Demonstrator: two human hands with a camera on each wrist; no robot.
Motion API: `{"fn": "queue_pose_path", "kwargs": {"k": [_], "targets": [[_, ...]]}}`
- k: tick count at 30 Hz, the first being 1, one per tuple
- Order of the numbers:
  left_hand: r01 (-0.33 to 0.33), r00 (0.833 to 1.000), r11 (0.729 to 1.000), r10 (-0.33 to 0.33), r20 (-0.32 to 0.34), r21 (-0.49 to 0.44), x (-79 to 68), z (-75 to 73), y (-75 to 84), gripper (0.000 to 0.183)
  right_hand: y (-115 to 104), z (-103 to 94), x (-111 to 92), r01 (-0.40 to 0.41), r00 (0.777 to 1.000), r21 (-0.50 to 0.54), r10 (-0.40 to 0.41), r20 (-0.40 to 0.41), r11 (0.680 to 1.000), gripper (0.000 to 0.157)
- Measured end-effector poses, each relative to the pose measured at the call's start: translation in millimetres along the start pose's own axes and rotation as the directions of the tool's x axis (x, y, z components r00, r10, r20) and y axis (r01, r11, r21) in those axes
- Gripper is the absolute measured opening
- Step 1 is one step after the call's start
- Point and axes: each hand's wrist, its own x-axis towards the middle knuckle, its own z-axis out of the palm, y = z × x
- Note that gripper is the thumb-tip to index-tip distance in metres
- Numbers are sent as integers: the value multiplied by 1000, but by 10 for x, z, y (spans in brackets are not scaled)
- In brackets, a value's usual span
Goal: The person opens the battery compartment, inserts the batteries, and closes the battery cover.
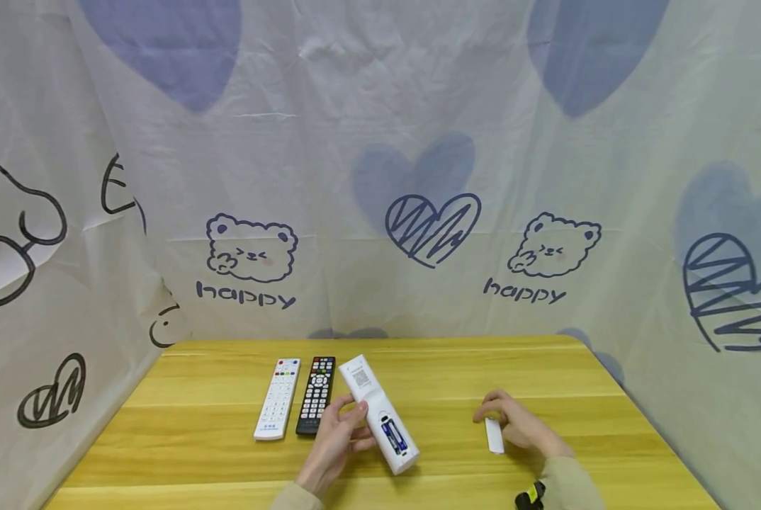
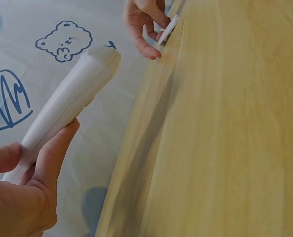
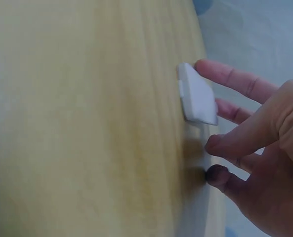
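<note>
In the head view my left hand (image 1: 338, 440) grips a white remote control (image 1: 366, 397) with its back facing up and its lower end slanting right. The battery compartment (image 1: 393, 435) is uncovered and shows blue batteries inside. The left wrist view shows the thumb and fingers along both sides of the remote (image 2: 62, 98). To the right, my right hand (image 1: 514, 419) is low over the table at a small white battery cover (image 1: 494, 436). In the right wrist view a fingertip meets the end of the cover (image 3: 198, 94), and the other fingers are spread around it.
A white remote control (image 1: 278, 399) and a black one (image 1: 317, 389) lie buttons up, left of my left hand. The wooden table (image 1: 444, 368) meets a hanging printed cloth (image 1: 355, 297) at its back. A black and yellow item (image 1: 531, 495) is at my right wrist.
</note>
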Motion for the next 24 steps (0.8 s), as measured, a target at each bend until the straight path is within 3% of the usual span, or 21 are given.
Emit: {"fn": "queue_pose_path", "kwargs": {"k": [4, 14, 18, 24], "targets": [[5, 1000, 1000, -5, -2, 1, 5, -4, -8, 53, 22, 33, -10, 27, 999, -28, -28, -38, 999, 59], [7, 1000, 1000, -7, 3, -9, 7, -6, -7, 53, 47, 42, 28, -37, 999, 43, 38, -25, 998, 55], [6, 1000, 1000, -6, 4, -14, -2, -7, -9, 53, 14, 56, 36, -128, 986, 10, 128, -103, 992, 51], [8, 1000, 1000, -8, 6, -14, -1, -8, -14, 54, -100, 65, 57, -337, 930, -73, 320, -180, 939, 18]]}}
